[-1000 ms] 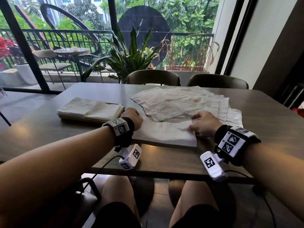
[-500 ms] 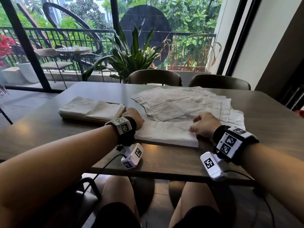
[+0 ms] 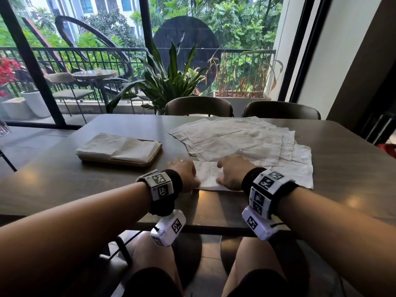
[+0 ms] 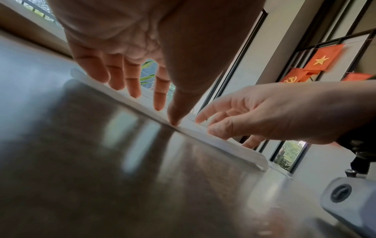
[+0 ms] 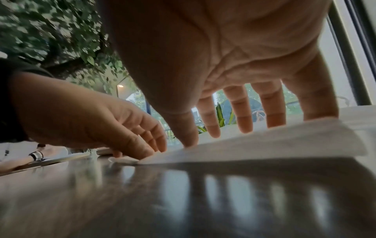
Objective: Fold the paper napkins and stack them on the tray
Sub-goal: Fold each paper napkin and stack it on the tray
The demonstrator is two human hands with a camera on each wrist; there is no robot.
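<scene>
A white folded napkin (image 3: 209,175) lies near the table's front edge, and both hands press on it. My left hand (image 3: 185,175) has straight fingers on the napkin's (image 4: 203,128) left part. My right hand (image 3: 230,175) lies flat on its right half, with its spread fingers (image 5: 243,111) on the napkin (image 5: 274,141). Behind them spreads a pile of unfolded napkins (image 3: 235,140). The wooden tray (image 3: 147,160) at the left carries stacked folded napkins (image 3: 117,146).
The dark table (image 3: 64,181) reaches left and right of the work. Two chairs (image 3: 198,106) stand at its far side before a potted plant (image 3: 169,80) and the window. Another person's arm (image 5: 18,161) shows far off at the left.
My right hand has slid left along the napkin toward my left hand, so the two now sit close together. The left hand has barely moved.
</scene>
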